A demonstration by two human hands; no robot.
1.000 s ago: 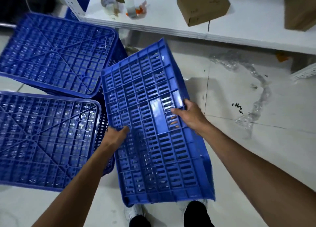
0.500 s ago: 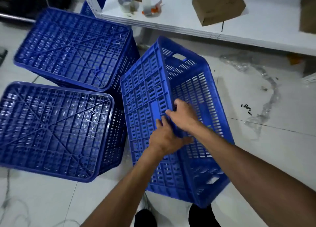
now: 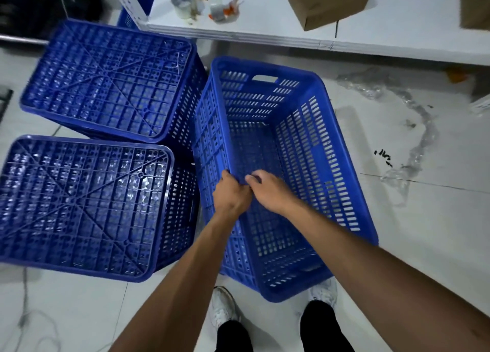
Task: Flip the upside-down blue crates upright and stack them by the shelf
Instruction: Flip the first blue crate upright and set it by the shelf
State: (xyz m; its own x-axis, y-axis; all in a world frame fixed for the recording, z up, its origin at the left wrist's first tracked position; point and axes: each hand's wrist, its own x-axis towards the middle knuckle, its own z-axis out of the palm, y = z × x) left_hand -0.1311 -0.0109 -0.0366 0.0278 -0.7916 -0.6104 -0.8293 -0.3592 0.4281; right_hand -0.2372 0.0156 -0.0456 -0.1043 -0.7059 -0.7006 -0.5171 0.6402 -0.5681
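A blue slatted crate (image 3: pixel 315 145) stands on the floor in front of me, opening upward and tipped slightly, in the middle of the head view. My left hand (image 3: pixel 230 194) and my right hand (image 3: pixel 270 190) sit side by side on its left long rim, fingers curled over the edge. Two more blue crates lie upside down to the left, ribbed bottoms up: a far crate (image 3: pixel 106 78) and a near crate (image 3: pixel 77 206). Both touch or nearly touch the held crate.
A white shelf board (image 3: pixel 384 25) runs along the back, carrying a cardboard box (image 3: pixel 326 1), tape rolls (image 3: pixel 183 3) and small clutter. Crumpled clear plastic wrap (image 3: pixel 413 129) lies on the tiled floor at right. My shoes (image 3: pixel 225 309) are just behind the crate.
The held crate has rolled from its side, bottom facing me, to opening upward. My left hand moved from the crate's bottom to the rim beside my right hand.
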